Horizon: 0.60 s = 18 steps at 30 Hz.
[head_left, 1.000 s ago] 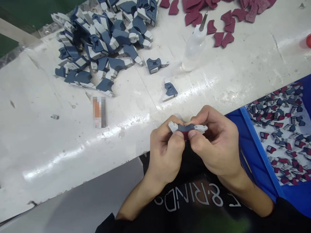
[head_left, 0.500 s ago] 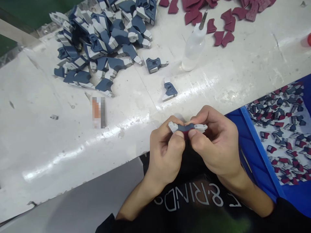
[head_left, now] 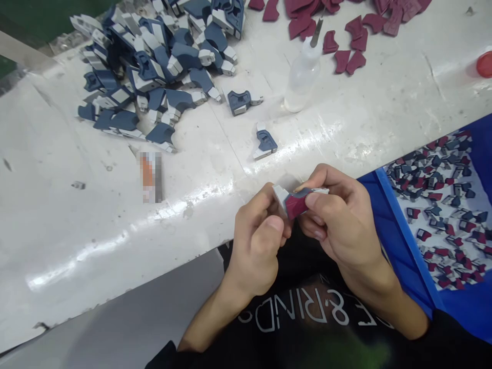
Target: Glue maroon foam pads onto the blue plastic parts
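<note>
A small part in white, blue and dark red (head_left: 295, 206) is held up just off the table's front edge, its red face turned upward. My right hand (head_left: 338, 218) pinches its right end between thumb and fingers. My left hand (head_left: 259, 241) is curled at its left end, fingers behind the white tip and thumb lifted off. Beyond the hands on the table lie two blue and white parts, one nearer (head_left: 266, 142) and one farther (head_left: 240, 102). A clear squeeze bottle (head_left: 302, 77) with a thin metal tip stands to their right.
A large heap of blue and white parts (head_left: 154, 66) covers the white table's (head_left: 96, 215) back left. Dark red pieces (head_left: 355, 31) lie at the back. A blue bin (head_left: 407, 236) with assembled parts is at the right. A red round object (head_left: 485, 65) sits at the right edge.
The held part has tilted so that more of its red face shows. My left thumb has come off it, while my right thumb has moved onto the red face.
</note>
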Each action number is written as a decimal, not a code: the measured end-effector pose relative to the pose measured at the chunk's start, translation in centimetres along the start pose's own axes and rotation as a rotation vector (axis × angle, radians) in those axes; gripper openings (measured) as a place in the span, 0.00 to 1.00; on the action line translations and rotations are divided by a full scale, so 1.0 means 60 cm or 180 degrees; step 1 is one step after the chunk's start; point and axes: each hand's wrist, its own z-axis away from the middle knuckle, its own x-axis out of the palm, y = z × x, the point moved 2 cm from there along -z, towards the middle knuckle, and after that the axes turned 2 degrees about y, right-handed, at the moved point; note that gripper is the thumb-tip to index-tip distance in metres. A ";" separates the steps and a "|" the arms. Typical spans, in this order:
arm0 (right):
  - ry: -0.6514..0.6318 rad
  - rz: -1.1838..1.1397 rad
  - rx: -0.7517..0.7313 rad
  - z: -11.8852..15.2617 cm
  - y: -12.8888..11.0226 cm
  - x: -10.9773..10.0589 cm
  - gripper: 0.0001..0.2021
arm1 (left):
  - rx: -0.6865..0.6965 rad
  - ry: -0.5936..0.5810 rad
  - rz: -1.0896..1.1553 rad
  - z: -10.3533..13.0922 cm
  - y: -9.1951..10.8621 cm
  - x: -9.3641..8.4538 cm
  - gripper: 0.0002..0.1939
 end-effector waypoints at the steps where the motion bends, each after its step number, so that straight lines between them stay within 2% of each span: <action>1: 0.0015 -0.0020 0.0034 -0.001 0.001 -0.001 0.06 | 0.0006 0.0000 -0.0008 0.000 -0.002 -0.001 0.19; 8: 0.0034 0.0005 0.0006 0.000 0.001 -0.005 0.06 | 0.0019 0.0102 -0.0415 -0.002 0.007 0.007 0.08; 14: 0.0091 0.0161 -0.0112 0.001 0.003 -0.004 0.08 | 0.0091 0.0283 -0.0746 -0.002 0.010 0.013 0.13; 18: 0.0029 0.0028 -0.0024 -0.001 0.005 -0.002 0.09 | 0.0082 0.0362 -0.0599 0.003 0.000 0.012 0.14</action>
